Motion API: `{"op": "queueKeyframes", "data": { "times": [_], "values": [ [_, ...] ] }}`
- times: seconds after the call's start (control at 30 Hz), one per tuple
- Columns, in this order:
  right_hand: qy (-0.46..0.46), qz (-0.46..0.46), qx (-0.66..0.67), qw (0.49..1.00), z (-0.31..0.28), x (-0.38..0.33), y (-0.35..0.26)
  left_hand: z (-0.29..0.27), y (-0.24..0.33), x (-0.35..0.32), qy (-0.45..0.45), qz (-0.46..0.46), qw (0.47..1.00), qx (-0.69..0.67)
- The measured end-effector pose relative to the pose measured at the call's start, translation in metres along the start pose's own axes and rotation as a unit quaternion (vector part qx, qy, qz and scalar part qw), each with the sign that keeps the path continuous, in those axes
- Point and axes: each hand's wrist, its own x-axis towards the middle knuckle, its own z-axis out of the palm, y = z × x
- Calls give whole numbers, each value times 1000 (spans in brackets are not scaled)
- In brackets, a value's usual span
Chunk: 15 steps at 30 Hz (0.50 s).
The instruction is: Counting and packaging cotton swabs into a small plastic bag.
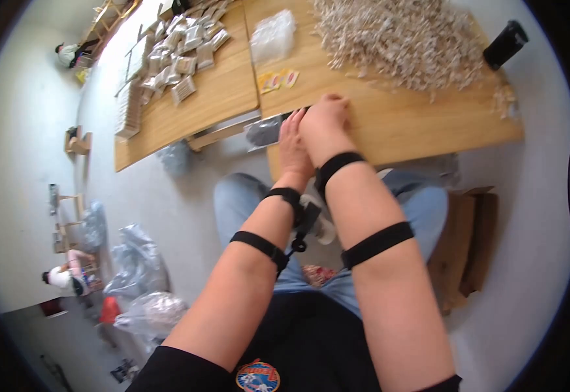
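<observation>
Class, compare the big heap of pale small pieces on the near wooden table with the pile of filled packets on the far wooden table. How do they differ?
The heap of pale small pieces lies loose and unwrapped; the pile of filled packets is bagged in flat pouches. The heap lies at the table's far side beyond both hands, the right hand nearest; the packets lie off to the left, farther away. Both rest on light wooden tabletops.
</observation>
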Motion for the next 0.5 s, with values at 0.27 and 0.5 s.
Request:
{"op": "queueKeyframes", "data": {
  "times": [0.27, 0.5],
  "values": [
    [348, -174, 42, 920, 77, -1, 52, -9, -4, 2, 31, 12, 999, 17],
    [415, -267, 50, 868, 87, -7, 84, 4, -2, -1, 19, -4, 999, 33]
  ]
}}
